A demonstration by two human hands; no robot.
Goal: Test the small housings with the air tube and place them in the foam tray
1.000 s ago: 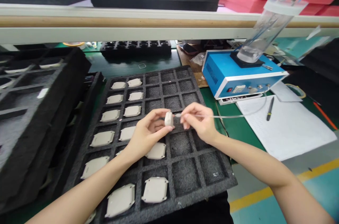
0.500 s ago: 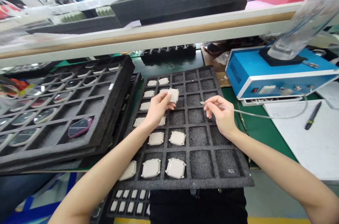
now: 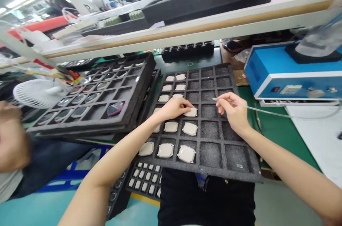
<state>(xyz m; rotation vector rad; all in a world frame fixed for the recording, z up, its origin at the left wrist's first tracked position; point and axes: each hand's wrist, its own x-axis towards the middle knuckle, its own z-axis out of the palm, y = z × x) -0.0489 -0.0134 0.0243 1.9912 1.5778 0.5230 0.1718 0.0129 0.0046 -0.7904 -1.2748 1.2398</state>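
My left hand (image 3: 176, 108) pinches the edge of a cream-white watch case (image 3: 191, 112), which lies in or just over a compartment of the black foam tray (image 3: 211, 174). Similar cases, such as one nearer to me (image 3: 186, 153), lie in the tray's left and middle columns. Over the right columns, my right hand (image 3: 233, 109) grips a thin clear tube (image 3: 272, 113) near its end. A small pale tip (image 3: 214, 99) sticks out from those fingers to the left. The tube trails right, towards the blue box. Fingers partly hide some compartments.
Stacked foam trays (image 3: 128, 92) with glass-faced parts stand left, beside a white fan (image 3: 40, 92). A blue control box (image 3: 301, 73) stands right, with paper (image 3: 317, 130) before it. A shelf (image 3: 187, 28) crosses behind. Another person's arm (image 3: 12, 137) is at far left.
My left hand has brought the watch case down from above the tray into a third-column compartment. My right hand still holds the tube over the tray. The view has swung left.
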